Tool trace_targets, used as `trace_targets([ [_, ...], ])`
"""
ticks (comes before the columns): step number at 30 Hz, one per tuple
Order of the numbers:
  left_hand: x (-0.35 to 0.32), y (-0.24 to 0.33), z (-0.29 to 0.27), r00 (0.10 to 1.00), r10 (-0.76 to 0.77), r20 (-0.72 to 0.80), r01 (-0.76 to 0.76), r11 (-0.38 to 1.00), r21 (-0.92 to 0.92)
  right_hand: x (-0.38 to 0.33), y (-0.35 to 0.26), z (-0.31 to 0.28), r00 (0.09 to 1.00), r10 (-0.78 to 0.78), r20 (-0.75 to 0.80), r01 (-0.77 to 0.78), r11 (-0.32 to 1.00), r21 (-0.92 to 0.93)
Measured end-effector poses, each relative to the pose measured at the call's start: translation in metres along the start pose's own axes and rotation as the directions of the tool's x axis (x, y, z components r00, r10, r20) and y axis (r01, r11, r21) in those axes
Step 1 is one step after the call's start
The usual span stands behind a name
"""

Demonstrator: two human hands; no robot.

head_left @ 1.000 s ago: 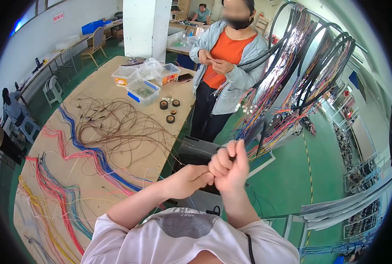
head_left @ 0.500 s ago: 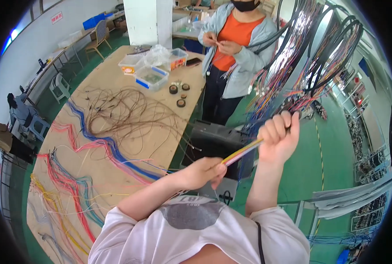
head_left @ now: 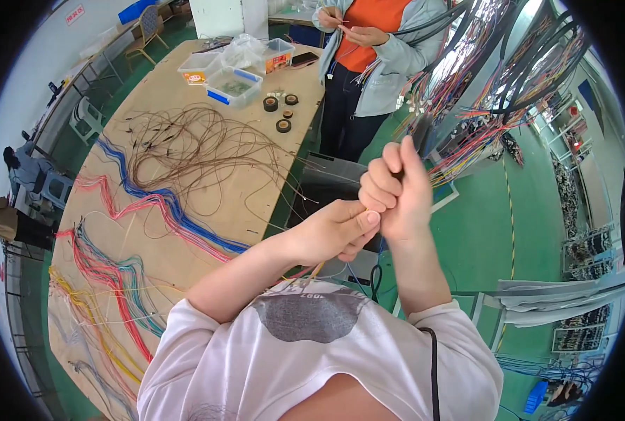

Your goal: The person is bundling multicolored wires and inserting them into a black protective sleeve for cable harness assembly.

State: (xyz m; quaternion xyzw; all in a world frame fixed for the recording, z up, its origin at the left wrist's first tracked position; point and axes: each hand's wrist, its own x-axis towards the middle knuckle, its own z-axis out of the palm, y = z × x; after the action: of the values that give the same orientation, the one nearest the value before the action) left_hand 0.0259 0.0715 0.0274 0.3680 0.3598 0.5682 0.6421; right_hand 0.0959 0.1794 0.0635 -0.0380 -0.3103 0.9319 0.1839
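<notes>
Both of my hands are close together in front of my chest, at the table's right edge. My left hand [head_left: 344, 228] is closed, thumb on top, around a thin bundle of wires [head_left: 317, 271] whose yellowish ends hang below it. Just above and to the right, my right hand [head_left: 395, 188] is a raised fist on the same bundle; a dark piece shows between its fingers, too hidden to name. The hands nearly touch, so little of the bundle shows between them. Blue wires and a black loop [head_left: 376, 277] hang below my hands.
The wooden table [head_left: 256, 133] bears blue wires [head_left: 168, 200], pink, red, teal and yellow wires, tangled brown wires [head_left: 193, 151], tape rolls [head_left: 283, 125] and plastic boxes [head_left: 234, 87]. Across from me stands a co-worker [head_left: 368, 70] handling something thin. Cable bundles [head_left: 495, 77] hang at the upper right.
My right hand has come down and left, closing the gap to my left hand. The yellow, pink and white wire stretch between them is now mostly hidden. My left hand has risen slightly.
</notes>
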Motion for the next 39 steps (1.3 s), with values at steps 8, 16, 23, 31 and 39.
trace_targets([
  [8,0.022,-0.017,0.024,0.999,0.033,0.027,-0.033,0.999,0.002,-0.004,-0.049,-0.022,0.961,-0.277,0.008,0.276,0.961,0.032],
  [16,0.054,-0.031,0.037,0.970,0.160,0.181,-0.169,0.985,0.035,-0.017,-0.091,-0.028,0.980,-0.181,-0.077,0.180,0.983,-0.026],
  [23,0.070,-0.015,0.057,0.989,0.104,0.103,-0.094,0.991,-0.099,-0.042,-0.067,-0.025,0.943,-0.126,-0.309,-0.002,0.924,-0.383],
  [31,0.084,-0.033,0.071,0.921,0.022,0.389,0.002,0.998,-0.059,-0.047,-0.097,-0.032,0.849,-0.408,-0.337,0.262,0.878,-0.401],
  [39,0.112,-0.022,0.078,0.993,0.105,0.050,-0.094,0.976,-0.196,-0.060,-0.089,-0.018,0.781,-0.257,-0.569,-0.208,0.751,-0.626],
])
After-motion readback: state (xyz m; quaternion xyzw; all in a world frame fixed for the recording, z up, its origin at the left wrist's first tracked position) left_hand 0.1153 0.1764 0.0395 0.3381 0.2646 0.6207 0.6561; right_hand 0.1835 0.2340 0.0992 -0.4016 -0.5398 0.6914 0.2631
